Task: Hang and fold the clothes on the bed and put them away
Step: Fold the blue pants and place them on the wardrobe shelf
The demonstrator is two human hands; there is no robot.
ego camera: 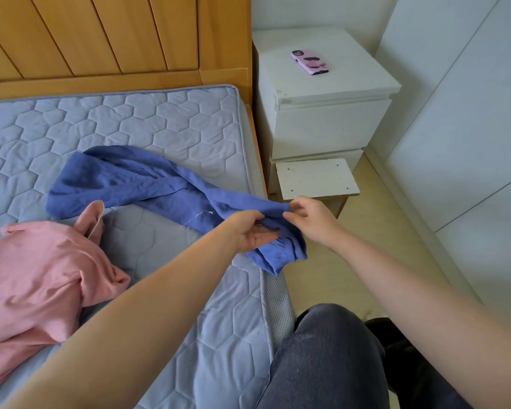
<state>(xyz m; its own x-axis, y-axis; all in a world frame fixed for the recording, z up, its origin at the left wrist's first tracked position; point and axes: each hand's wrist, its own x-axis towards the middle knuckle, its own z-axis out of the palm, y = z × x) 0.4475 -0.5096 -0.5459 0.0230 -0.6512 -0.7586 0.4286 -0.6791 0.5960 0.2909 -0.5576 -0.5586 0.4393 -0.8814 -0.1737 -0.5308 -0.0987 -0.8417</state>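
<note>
A blue garment (136, 178) is spread in a crumpled band across the mattress (160, 119), from the middle of the bed to its right edge, where one end is lifted off the quilting. That end is gripped by the left hand (252, 231), which is turned palm up with its fingers curled round the cloth from below. Just beside it, the same end is pinched by the right hand (311, 221) between thumb and fingertips, at the fold that is raised highest. Only a short ridge of cloth is left between the two hands. Below them, a bunched part of the garment is seen hanging at the mattress edge. A thin white thread is seen on the blue cloth near the left wrist.

A pink garment (36, 278) is heaped on the left part of the mattress, with one sleeve raised close to the blue garment; whether the two touch cannot be told.

The mattress is covered in pale blue quilting stitched in hexagons and is backed by a wooden headboard (101, 33). A white bedside cabinet (331, 122) is placed just beside the bed, and a phone (309, 62) in a pink case is laid flat on its top. A white board (316, 178) with small holes is seen low in front of the cabinet. White wardrobe doors (469, 113) are seen at the right, and a trouser leg (328, 364) in dark grey is seen at the bottom, beside the mattress edge.
</note>
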